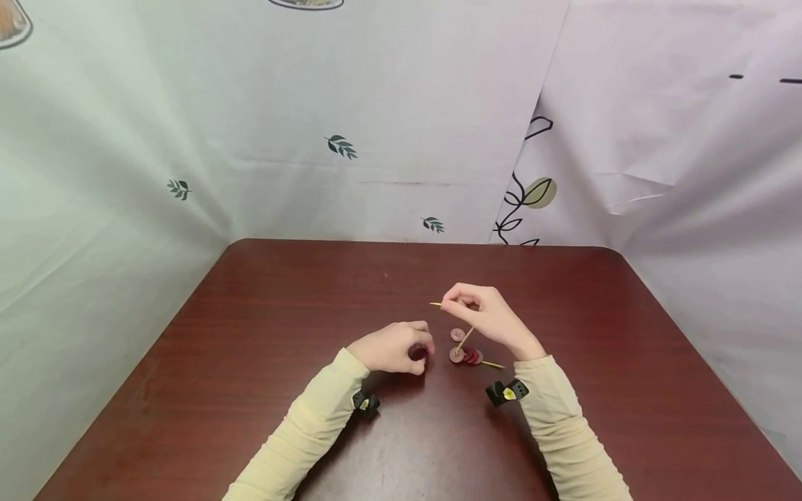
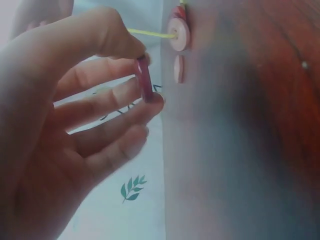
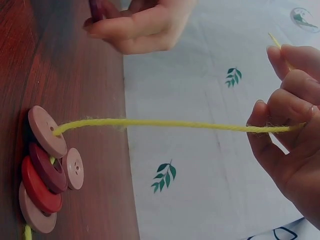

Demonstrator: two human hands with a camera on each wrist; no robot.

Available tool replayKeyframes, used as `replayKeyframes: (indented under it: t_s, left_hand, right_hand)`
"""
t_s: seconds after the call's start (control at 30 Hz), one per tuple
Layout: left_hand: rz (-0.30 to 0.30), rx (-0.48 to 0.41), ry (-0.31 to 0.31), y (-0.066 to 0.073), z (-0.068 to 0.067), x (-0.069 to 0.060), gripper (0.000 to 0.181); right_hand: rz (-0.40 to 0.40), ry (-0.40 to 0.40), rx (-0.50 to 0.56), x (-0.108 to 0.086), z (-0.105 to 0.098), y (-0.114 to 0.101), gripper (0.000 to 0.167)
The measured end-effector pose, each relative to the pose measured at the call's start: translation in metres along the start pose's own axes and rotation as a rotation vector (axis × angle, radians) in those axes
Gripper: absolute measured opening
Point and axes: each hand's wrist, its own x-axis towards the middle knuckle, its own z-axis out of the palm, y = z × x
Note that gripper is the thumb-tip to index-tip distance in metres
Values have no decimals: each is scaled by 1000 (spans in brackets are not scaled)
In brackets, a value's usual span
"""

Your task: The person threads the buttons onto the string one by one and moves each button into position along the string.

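My left hand (image 1: 390, 348) pinches a dark maroon button (image 2: 144, 80) on edge between thumb and fingers, above the table. My right hand (image 1: 491, 319) holds a yellow string (image 3: 165, 123), with its pointed tip sticking out between thumb and forefinger. From there the string slants down into a pink button (image 3: 41, 120) on the table. Behind that button on the same string are a maroon button (image 3: 49, 172), a red button (image 3: 37, 185) and another pink button (image 3: 36, 216). One more pink button (image 3: 75, 168) lies beside them, off the string.
The dark red-brown table (image 1: 282, 299) stretches around both hands. A white sheet (image 1: 401, 90) with leaf prints hangs behind and at the sides. The string's other end (image 1: 495, 364) trails right from the threaded buttons.
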Motion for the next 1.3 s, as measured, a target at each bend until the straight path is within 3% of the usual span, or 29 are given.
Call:
replayKeyframes:
  t_s: [0.6,0.97,1.17,1.3]
  left_hand:
    - [106,-203,266,3,-24,-7,17]
    - [190,-319,411,-4,-28,-9,16]
    - [192,-349,475,-5,-27,-9,20]
    - [192,-385,499,4,-33,-11,22]
  right_hand:
    - [23,-8,-3,0,1,0,12]
    - [14,-18,-1,-1,0,0,11]
    - [2,-27,-3,-2,0,0,10]
    - [-19,-81,-11,0,3,-3,7]
